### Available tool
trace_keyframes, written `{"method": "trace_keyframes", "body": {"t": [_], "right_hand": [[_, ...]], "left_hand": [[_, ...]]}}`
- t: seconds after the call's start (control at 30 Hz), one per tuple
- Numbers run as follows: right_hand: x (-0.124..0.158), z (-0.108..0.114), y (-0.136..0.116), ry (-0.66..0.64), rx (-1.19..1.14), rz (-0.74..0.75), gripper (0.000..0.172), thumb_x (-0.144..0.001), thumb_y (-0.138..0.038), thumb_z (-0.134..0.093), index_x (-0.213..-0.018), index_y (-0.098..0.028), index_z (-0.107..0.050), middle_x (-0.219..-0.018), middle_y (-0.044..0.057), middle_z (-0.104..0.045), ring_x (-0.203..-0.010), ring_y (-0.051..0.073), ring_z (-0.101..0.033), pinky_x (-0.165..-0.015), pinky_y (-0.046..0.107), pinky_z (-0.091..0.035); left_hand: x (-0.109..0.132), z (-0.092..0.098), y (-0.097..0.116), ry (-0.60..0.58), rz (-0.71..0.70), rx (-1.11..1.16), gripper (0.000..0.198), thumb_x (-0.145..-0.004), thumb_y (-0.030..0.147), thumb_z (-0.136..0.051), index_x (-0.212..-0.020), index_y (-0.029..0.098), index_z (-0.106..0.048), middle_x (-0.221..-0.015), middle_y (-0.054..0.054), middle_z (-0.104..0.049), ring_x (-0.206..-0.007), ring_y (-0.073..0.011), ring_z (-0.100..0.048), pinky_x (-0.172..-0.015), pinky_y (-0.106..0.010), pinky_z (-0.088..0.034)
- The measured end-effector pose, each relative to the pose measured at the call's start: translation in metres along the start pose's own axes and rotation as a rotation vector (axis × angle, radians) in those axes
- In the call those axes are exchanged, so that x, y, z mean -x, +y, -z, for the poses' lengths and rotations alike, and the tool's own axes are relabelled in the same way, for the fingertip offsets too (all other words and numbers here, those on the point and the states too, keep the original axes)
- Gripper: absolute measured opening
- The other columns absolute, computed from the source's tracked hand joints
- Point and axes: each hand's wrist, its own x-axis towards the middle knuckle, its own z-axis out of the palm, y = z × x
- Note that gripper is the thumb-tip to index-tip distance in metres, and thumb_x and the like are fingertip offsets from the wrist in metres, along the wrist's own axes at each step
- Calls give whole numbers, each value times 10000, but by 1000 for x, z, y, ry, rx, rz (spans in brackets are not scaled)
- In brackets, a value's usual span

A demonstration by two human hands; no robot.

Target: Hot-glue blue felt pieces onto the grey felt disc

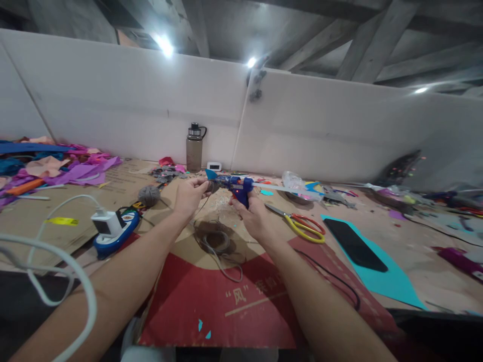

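My right hand (254,216) grips a blue hot glue gun (244,186), with a long white glue stick (279,187) sticking out of its back. The gun's nozzle end points left, close to my left hand (189,196). Pinched in the left fingers is a small grey piece (213,186), perhaps wound with yarn, and a pointed blue piece (211,174) shows above it. Whether the nozzle touches it I cannot tell. Below my hands, loose grey yarn (222,251) lies in loops on the red and tan cardboard (211,301).
Left are a grey yarn ball (149,195), a blue power strip (116,236) with a white charger, and colourful scraps (83,168). A bottle (194,151) stands at the back. Right are scissors (302,226) and a black phone (354,244) on turquoise sheet.
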Motion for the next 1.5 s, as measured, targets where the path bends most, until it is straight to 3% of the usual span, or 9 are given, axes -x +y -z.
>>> {"method": "trace_keyframes", "body": {"t": [0.37, 1.3, 1.5], "right_hand": [[2, 2, -3, 36, 46, -1, 276, -814, -408, -477, -952, -173, -525, -760, 39, -590, -622, 154, -501, -564, 276, -372], [1, 5, -5, 99, 10, -36, 277, -804, -366, -478, -1013, -185, -509, -722, 26, -553, -592, 147, -458, -551, 279, -357], [2, 4, -10, 98, 11, -32, 223, -791, -354, -489, -931, -184, -525, -698, 27, -539, -610, 156, -463, -561, 285, -360]], "left_hand": [[2, 1, 3, 0, -42, -28, 284, -576, 342, -744, -706, 105, -659, -696, -38, -643, -645, -117, -601, -643, -265, -541], [0, 2, 3, -1, -46, 5, 284, -605, 335, -724, -764, 112, -649, -756, -60, -662, -707, -152, -630, -672, -307, -550], [1, 1, 3, -1, -41, 4, 277, -607, 320, -723, -765, 107, -644, -732, -53, -653, -688, -143, -623, -667, -306, -551]]}}
